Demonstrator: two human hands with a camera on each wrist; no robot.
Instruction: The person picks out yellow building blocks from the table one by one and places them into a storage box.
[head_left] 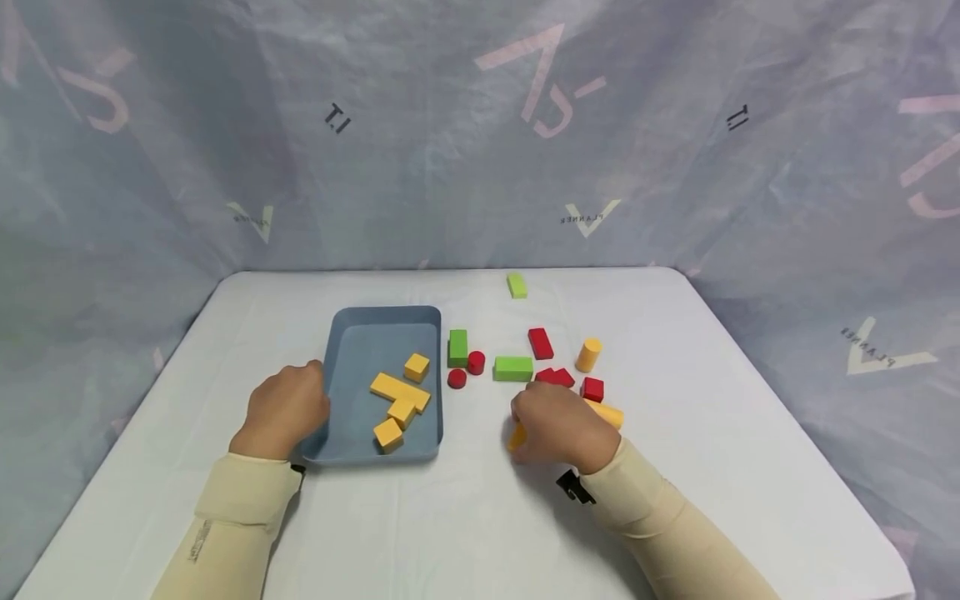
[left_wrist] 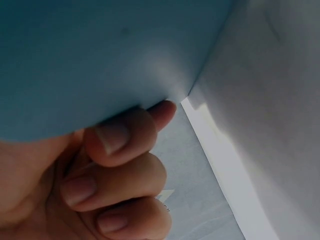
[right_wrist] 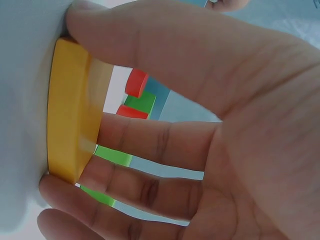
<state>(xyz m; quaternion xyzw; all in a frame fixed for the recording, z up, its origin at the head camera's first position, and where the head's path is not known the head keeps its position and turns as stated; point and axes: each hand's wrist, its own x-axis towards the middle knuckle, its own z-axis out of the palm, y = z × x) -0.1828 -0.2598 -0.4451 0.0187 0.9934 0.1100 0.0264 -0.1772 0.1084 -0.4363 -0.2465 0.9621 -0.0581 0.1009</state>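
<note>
My left hand (head_left: pixel 288 406) grips the left rim of a blue-grey tray (head_left: pixel 360 346). In the left wrist view its curled fingers (left_wrist: pixel 122 172) sit at the tray's edge. Inside the tray lie a long yellow block (head_left: pixel 392 387) and several small yellow cubes (head_left: pixel 417 367). Right of the tray, my right hand (head_left: pixel 562 425) pinches a yellow rectangular block (right_wrist: pixel 67 110) at the tabletop, with the thumb at one end and fingertips at the other. Most of that block is hidden by the hand in the head view. A yellow cylinder (head_left: pixel 606 415) lies just behind the right hand.
Beyond the right hand are a red cube (head_left: pixel 592 389), red pieces (head_left: pixel 555 377), a red block (head_left: pixel 540 343), an upright yellow cylinder (head_left: pixel 588 355) and a green block (head_left: pixel 513 369). Another green block (head_left: pixel 457 348) and two red cylinders (head_left: pixel 476 362) stand beside the tray. A light-green block (head_left: pixel 517 286) lies far back.
</note>
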